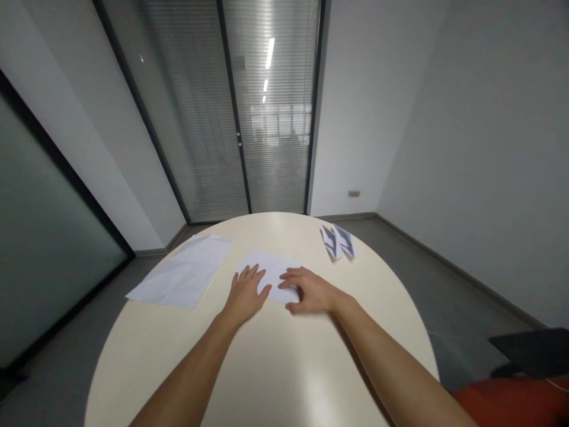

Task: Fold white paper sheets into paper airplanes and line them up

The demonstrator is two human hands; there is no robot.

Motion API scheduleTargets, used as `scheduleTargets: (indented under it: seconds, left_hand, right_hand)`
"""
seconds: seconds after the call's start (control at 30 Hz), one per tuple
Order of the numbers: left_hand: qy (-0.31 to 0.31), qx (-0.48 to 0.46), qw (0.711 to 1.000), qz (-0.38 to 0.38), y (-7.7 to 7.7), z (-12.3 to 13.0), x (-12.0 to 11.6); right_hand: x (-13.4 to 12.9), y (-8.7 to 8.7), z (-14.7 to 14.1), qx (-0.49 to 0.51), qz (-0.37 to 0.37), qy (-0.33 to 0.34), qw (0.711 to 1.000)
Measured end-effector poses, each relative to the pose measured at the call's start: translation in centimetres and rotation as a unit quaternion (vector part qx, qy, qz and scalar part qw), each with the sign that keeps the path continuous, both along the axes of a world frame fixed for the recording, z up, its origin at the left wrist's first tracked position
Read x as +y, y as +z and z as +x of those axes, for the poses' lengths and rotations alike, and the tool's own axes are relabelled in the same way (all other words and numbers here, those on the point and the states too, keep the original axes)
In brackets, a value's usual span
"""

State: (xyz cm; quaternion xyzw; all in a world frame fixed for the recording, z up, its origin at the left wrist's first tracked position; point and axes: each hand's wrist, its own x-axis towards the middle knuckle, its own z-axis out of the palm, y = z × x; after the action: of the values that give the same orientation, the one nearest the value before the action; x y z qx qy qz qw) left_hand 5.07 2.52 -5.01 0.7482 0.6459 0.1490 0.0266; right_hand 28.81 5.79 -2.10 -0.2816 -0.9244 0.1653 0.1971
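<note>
A small white sheet of paper (272,264) lies on the round cream table (267,356) in front of me. My left hand (247,292) rests on its left part, palm down, with fingers spread and the thumb apart. Over the right part of the sheet is my right hand (309,290), fingers stretched to the left and the thumb apart from them. The right hand hides the sheet's right edge. Neither hand grips anything that I can see.
Larger creased white sheets (182,273) lie at the table's left edge. Two folded cards with grey printed shapes (338,242) stand at the back right. A red seat (511,403) and a dark flat object (533,350) are at the lower right. Glass doors with blinds (275,166) lie beyond.
</note>
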Motion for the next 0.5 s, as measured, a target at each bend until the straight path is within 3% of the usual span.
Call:
scheduleTargets:
  seconds: [0.5]
  left_hand:
    - [-0.01, -0.022, 1.0, -0.002, -0.19, -0.17, -0.01]
  right_hand:
    - [0.38, -0.25, 0.67, -0.013, -0.053, -0.008, 0.998]
